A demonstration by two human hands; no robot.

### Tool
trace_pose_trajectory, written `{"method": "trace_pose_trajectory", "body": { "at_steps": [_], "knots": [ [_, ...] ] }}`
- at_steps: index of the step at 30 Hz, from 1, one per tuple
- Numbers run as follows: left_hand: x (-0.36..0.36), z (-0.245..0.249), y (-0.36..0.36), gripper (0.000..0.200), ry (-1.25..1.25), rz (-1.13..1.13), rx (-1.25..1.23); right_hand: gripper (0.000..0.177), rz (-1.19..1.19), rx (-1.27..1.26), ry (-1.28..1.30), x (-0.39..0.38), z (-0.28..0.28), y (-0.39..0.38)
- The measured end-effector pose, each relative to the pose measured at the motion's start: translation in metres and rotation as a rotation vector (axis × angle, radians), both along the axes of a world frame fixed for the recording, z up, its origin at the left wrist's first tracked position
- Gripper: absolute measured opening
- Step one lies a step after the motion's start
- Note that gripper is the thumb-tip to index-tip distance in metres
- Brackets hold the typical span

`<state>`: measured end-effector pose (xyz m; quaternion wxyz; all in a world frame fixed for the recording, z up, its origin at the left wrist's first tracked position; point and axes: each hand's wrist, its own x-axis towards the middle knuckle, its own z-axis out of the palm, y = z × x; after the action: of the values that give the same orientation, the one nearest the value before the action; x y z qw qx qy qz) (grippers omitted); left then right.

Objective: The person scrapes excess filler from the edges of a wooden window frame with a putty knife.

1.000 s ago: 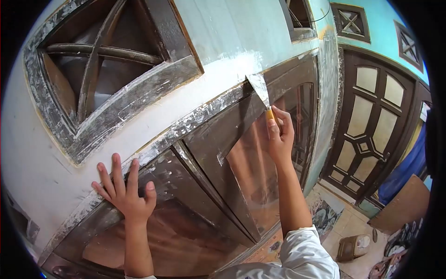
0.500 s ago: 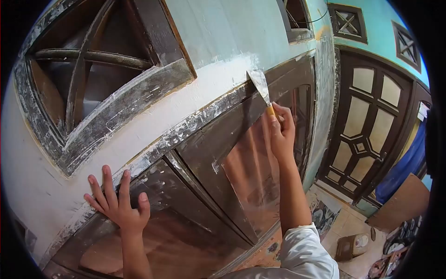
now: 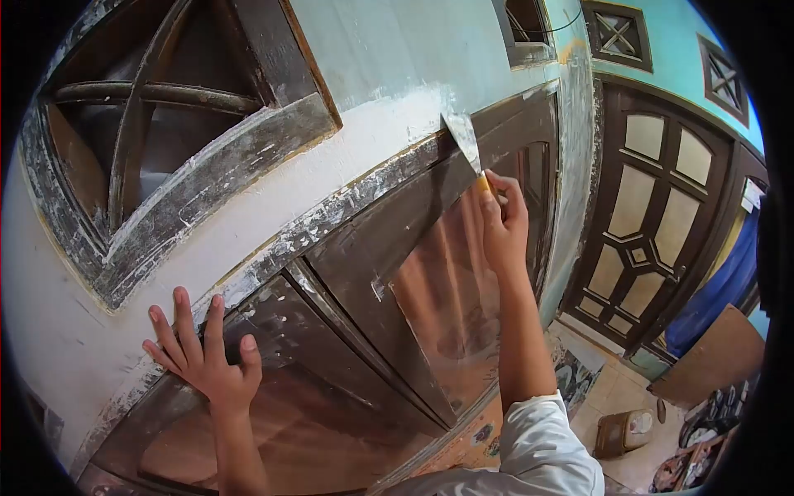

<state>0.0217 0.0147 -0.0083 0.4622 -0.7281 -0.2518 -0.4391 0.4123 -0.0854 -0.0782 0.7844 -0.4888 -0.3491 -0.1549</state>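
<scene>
My right hand (image 3: 506, 219) grips the yellow handle of a putty knife (image 3: 463, 142). The knife's broad, whitish-smeared blade points up, its tip at the wall just above the top edge of the brown window frame (image 3: 430, 165). Fresh white putty (image 3: 389, 116) covers the strip of wall left of the blade. With fingers spread, my left hand (image 3: 207, 364) lies flat across the lower wall and the white-smeared frame edge, holding nothing.
A dark wooden vent frame (image 3: 223, 174) with crossed bars sits in the wall at upper left. Glass window panels (image 3: 447, 289) lie below my right arm. To the right are a brown door (image 3: 637, 215), a blue curtain (image 3: 715, 277), a brown board (image 3: 707, 355) and a jerrycan (image 3: 622, 434) on the floor.
The view has shifted slightly, so the wall and frame appear a little up and left. The putty knife's blade is turned somewhat differently at the wall. My left hand remains braced there.
</scene>
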Motion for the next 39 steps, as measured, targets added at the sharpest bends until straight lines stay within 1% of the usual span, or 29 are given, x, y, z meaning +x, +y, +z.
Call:
{"method": "trace_pose_trajectory", "body": {
  "at_steps": [3,6,7,8,11,13,17,19,20,22,23,27,30,32,35,39],
  "knots": [
    [0.0,0.0,-0.001,0.052,-0.003,0.002,-0.013,0.026,0.106,-0.002,0.077,0.002,0.02,-0.008],
    [0.0,-0.001,0.0,0.051,-0.018,0.007,-0.023,0.025,0.108,-0.034,0.074,-0.002,0.017,-0.013],
    [0.0,-0.001,0.0,0.051,-0.016,0.005,-0.025,0.025,0.101,0.02,0.037,-0.006,0.009,-0.008],
    [0.0,-0.001,0.0,0.051,-0.019,0.006,-0.025,0.025,-0.006,-0.025,-0.036,-0.011,0.005,-0.008],
    [0.001,-0.001,0.0,0.052,-0.022,0.007,-0.018,0.025,0.043,-0.02,-0.005,-0.011,0.01,-0.002],
    [0.001,0.0,0.0,0.053,-0.01,0.005,-0.009,0.025,0.128,-0.028,0.085,-0.012,0.025,-0.006],
    [0.0,0.0,-0.001,0.053,-0.009,0.013,-0.008,0.024,0.132,-0.001,0.078,-0.009,0.017,-0.004],
    [0.001,-0.001,0.0,0.053,-0.011,0.007,-0.005,0.022,0.04,-0.012,-0.045,-0.011,0.014,-0.005],
    [0.001,-0.001,0.0,0.053,-0.011,0.005,-0.006,0.022,0.039,-0.012,-0.045,-0.01,0.016,-0.006],
    [0.0,0.0,0.0,0.053,-0.009,0.005,-0.005,0.023,0.121,0.002,0.039,-0.006,0.026,-0.009],
    [0.0,0.0,0.0,0.053,-0.01,0.001,-0.007,0.023,0.101,-0.026,0.042,-0.005,0.032,-0.012],
    [0.0,0.0,0.0,0.053,-0.008,-0.014,0.005,0.023,0.101,-0.033,0.055,-0.006,0.022,-0.012],
    [0.0,0.0,0.0,0.054,-0.008,-0.014,0.004,0.023,0.034,-0.031,-0.039,-0.008,0.015,-0.011],
    [0.0,0.0,0.0,0.054,-0.003,-0.015,0.003,0.025,0.019,-0.031,-0.016,-0.001,0.023,-0.009],
    [0.0,0.0,0.0,0.054,-0.003,-0.013,0.001,0.026,0.093,-0.045,0.032,-0.002,0.042,-0.017],
    [-0.001,0.0,0.0,0.054,-0.003,-0.011,-0.004,0.025,0.089,-0.046,0.019,-0.004,0.023,-0.012]
  ]
}}
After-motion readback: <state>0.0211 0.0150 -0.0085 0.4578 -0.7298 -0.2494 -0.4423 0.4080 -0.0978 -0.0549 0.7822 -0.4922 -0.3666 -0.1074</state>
